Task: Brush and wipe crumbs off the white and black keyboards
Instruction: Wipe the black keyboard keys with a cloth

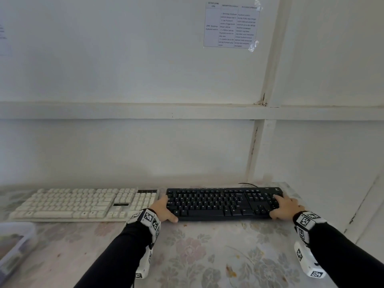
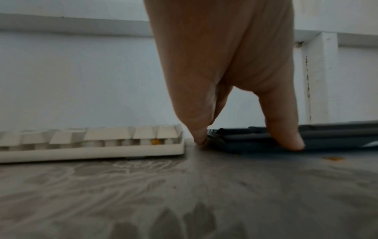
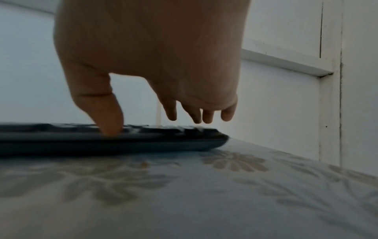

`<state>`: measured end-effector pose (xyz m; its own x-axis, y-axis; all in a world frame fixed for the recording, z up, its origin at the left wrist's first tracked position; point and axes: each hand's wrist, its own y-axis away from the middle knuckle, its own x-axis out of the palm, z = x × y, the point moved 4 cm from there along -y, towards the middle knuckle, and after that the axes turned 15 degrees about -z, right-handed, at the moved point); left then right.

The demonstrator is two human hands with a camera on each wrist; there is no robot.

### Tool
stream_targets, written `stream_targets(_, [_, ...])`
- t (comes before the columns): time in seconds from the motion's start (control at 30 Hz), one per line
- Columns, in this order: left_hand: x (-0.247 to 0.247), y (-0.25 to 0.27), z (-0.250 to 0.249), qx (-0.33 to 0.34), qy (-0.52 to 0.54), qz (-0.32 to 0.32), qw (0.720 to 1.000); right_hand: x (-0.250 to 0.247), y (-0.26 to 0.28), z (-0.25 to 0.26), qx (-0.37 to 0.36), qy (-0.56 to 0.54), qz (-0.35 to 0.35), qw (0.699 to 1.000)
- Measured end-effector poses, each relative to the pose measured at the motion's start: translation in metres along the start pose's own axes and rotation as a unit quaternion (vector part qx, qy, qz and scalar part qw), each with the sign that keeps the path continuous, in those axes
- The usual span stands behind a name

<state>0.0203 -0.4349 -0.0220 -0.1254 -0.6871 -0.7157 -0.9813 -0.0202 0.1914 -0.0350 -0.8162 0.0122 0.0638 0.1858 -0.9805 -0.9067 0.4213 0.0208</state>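
Observation:
The black keyboard lies flat on the flowered tablecloth, right of the white keyboard. My left hand is at its left end, with straight fingers down along the side edge and the thumb on the front edge. The left wrist view shows that hand with a fingertip touching the cloth between the white keyboard and the black keyboard. My right hand is at the right end. In the right wrist view its thumb presses the black keyboard while the other fingers hover just above it.
A clear plastic box sits at the table's front left. The white wall stands close behind both keyboards, with a taped paper sheet high up. A black cable runs behind the black keyboard. An orange crumb lies on the cloth.

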Motion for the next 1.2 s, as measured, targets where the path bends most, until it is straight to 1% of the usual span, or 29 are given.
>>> stream_targets(0.17, [-0.023,0.015,0.007,0.033,0.112,-0.073,0.991,0.002,0.029,0.055,0.01,-0.089,-0.07,0.993])
stream_targets(0.3, [-0.049,0.038,0.023,0.037,0.159,-0.125,0.979,0.008,0.068,0.115,-0.023,-0.192,-0.075,0.978])
stream_targets(0.43, [-0.07,0.063,0.051,0.031,0.165,-0.138,0.976,0.02,0.118,0.178,-0.037,-0.261,-0.061,0.963])
stream_targets(0.53, [-0.081,0.076,0.073,0.031,0.153,-0.139,0.978,0.032,0.151,0.216,-0.041,-0.281,-0.059,0.957])
stream_targets(0.6, [-0.086,0.087,0.083,0.046,0.14,-0.146,0.978,0.04,0.169,0.235,-0.039,-0.297,-0.053,0.953])
stream_targets(0.83, [-0.102,0.112,0.11,0.029,0.158,-0.163,0.973,0.052,0.216,0.281,-0.062,-0.316,-0.04,0.946])
stream_targets(0.97, [-0.111,0.124,0.118,0.02,0.158,-0.173,0.972,0.056,0.236,0.293,-0.076,-0.319,-0.034,0.944])
stream_targets(1.1, [-0.123,0.141,0.125,0.026,0.177,-0.177,0.968,0.062,0.253,0.303,-0.079,-0.345,-0.033,0.935])
stream_targets(1.2, [-0.136,0.152,0.136,0.031,0.164,-0.188,0.968,0.067,0.265,0.313,-0.09,-0.341,-0.026,0.935])
